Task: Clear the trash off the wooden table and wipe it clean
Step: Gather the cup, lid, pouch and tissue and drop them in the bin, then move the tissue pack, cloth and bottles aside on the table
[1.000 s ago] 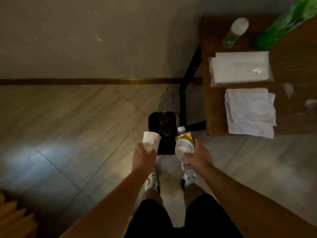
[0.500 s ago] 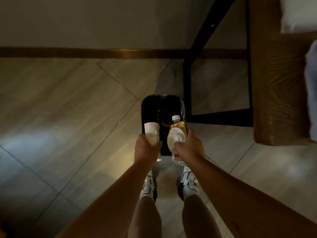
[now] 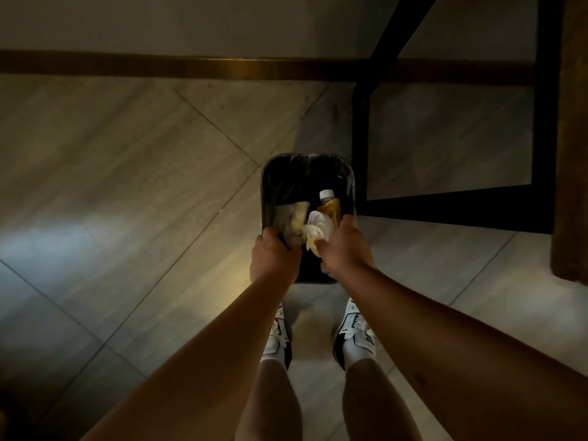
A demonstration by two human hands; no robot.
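Note:
Both my hands are over a black trash bin (image 3: 307, 159) on the floor. My left hand (image 3: 275, 261) grips a white paper cup (image 3: 294, 224), blurred and tipped over the bin's opening. In my right hand (image 3: 346, 251) are a plastic bottle (image 3: 330, 206) of yellow liquid with a white cap and a crumpled white wrapper (image 3: 316, 229), both held over the bin's right half. Only the wooden table's (image 3: 571, 154) edge shows at the far right.
The table's black metal leg frame (image 3: 541, 128) stands just right of the bin. A brown skirting strip (image 3: 222, 68) runs along the wall behind. My feet in white sneakers (image 3: 354, 329) stand on the tiled floor right before the bin.
The view has dropped closer to the bin. Both hands have moved forward and down over its opening, and the cup has tipped from upright.

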